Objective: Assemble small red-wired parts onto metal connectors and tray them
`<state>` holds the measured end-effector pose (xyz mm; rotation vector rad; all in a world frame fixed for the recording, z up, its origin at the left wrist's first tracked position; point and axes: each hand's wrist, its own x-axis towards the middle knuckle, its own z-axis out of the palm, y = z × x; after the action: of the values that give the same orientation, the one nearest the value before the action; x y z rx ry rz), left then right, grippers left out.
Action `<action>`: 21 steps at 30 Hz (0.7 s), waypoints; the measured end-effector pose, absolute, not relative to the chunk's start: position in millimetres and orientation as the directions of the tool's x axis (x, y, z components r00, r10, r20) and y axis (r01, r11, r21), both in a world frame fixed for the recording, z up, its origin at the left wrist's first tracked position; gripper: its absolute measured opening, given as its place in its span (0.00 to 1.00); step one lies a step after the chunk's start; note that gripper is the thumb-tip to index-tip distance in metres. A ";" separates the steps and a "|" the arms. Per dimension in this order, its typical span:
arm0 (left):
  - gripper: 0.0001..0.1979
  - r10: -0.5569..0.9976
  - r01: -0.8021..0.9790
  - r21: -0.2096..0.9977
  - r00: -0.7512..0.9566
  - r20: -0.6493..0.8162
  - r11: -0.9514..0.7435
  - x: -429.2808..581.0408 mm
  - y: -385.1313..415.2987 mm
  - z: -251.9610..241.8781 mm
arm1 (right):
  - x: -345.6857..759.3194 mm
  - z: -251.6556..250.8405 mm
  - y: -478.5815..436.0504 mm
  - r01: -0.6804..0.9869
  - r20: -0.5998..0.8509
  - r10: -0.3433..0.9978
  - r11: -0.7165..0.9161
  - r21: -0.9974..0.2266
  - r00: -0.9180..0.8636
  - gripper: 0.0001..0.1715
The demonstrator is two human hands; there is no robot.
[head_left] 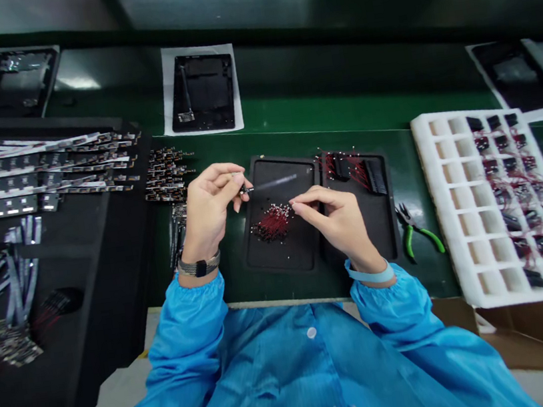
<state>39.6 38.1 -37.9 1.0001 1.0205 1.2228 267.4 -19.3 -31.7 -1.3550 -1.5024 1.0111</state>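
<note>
Seen from the wearer's head, two bare hands in blue sleeves work over a dark green counter [203,294]. The left hand [206,206] pinches a small circuit strip [273,181] between thumb and fingers; its pale, blurred tail points right, above a black tray [287,258]. On that tray, between the two hands, lies a loose pile of tiny red-wired parts [273,223] with light and dark ends. The right hand [338,214] has its thumb and forefinger close together at the pile's right edge; whether they grip a part is too small to tell. Behind the right hand, more red wires [358,171] lie beside a ridged black block [375,177]. Green-handled pliers [410,234] rest on the counter just right of there, and farther right stands a white foam tray [497,299] with rows of black parts and red wires in its pockets. Just left of the left hand is a cluster of small boards [166,171]. Beyond the hands, a dark panel [205,91] lies on a white sheet [168,97]
</note>
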 end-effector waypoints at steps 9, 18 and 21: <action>0.18 0.973 -0.108 0.984 0.196 -0.121 0.145 42.2 33.5 -38.5 | 274.5 -35.1 -18.8 0.343 0.076 0.997 0.070 -0.937 0.006 0.08; 0.13 0.925 -0.038 0.980 0.339 -0.170 0.194 51.8 27.9 -34.7 | 276.6 -36.1 -16.8 0.370 0.047 0.993 0.083 -0.925 -0.105 0.12; 0.12 0.914 0.074 0.987 0.374 -0.160 0.142 55.6 26.0 -36.3 | 277.3 -35.2 -16.8 0.371 0.035 0.987 0.092 -0.924 -0.159 0.09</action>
<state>55.6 26.0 -36.3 1.2873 1.0205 0.7900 277.3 -16.8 -35.2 -1.3624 -1.6373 1.0615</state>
